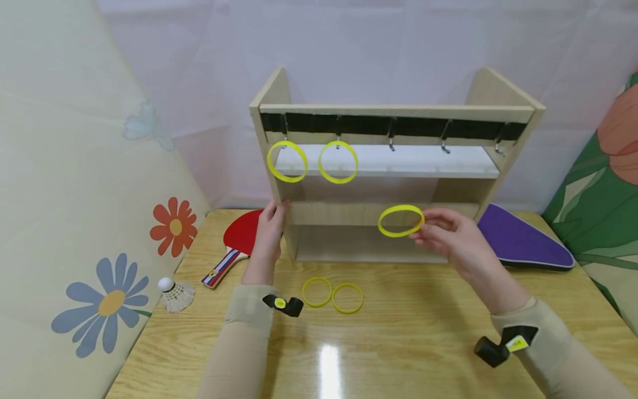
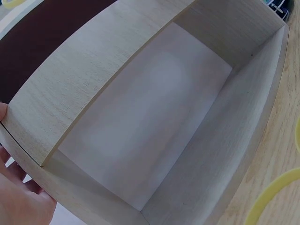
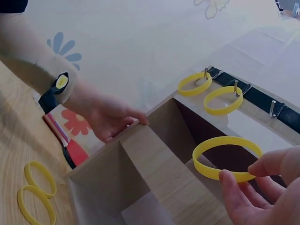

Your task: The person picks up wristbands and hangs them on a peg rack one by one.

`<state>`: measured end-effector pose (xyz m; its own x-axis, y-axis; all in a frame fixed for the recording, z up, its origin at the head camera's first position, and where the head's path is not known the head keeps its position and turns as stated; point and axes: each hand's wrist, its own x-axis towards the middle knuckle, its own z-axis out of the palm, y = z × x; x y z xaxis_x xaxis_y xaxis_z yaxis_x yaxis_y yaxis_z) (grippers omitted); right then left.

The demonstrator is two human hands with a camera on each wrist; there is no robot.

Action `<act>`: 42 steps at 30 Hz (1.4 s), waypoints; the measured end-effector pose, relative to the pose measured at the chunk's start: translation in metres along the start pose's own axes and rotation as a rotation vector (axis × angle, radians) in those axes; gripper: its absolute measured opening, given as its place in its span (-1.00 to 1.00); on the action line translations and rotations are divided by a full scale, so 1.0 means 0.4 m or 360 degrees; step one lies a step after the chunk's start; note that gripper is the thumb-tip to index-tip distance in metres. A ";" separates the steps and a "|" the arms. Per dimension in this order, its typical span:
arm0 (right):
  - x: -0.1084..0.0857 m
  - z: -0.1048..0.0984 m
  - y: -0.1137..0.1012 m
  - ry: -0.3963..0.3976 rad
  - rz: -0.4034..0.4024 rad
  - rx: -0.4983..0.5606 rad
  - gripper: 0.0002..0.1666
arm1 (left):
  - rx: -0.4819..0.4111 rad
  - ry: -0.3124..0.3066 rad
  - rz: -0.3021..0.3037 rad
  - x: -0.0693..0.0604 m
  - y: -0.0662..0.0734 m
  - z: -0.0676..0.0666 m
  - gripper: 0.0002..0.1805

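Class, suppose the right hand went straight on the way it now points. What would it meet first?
Probably the wooden crossboard of the shelf, with the yellow ring that the right hand pinches touching first, though depth is unclear.

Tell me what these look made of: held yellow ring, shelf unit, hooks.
Held yellow ring: likely silicone or rubber, fairly matte; thin, evenly coloured band, though plastic is possible.
Shelf unit: probably wood or wood-effect board, matte; pale grain on flat panels.
Hooks: seemingly metal, shiny; silvery curved tips.
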<state>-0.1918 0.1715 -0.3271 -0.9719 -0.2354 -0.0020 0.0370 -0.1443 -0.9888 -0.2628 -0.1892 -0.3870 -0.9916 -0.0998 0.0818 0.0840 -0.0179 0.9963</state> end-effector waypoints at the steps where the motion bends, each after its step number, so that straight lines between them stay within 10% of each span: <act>1: 0.001 0.001 -0.005 -0.0001 -0.0002 0.0014 -0.71 | 0.0000 0.0000 0.0002 0.001 -0.001 0.000 -0.48; 42: 0.051 0.091 -0.113 0.0111 -0.0342 0.0528 -0.56 | -0.0010 0.0020 -0.0011 -0.005 0.003 0.002 -0.49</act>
<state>-0.2049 0.1381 -0.2772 -0.9787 -0.1020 0.1780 -0.1066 -0.4885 -0.8660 -0.2607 -0.1882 -0.3859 -0.9909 -0.1119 0.0743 0.0775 -0.0249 0.9967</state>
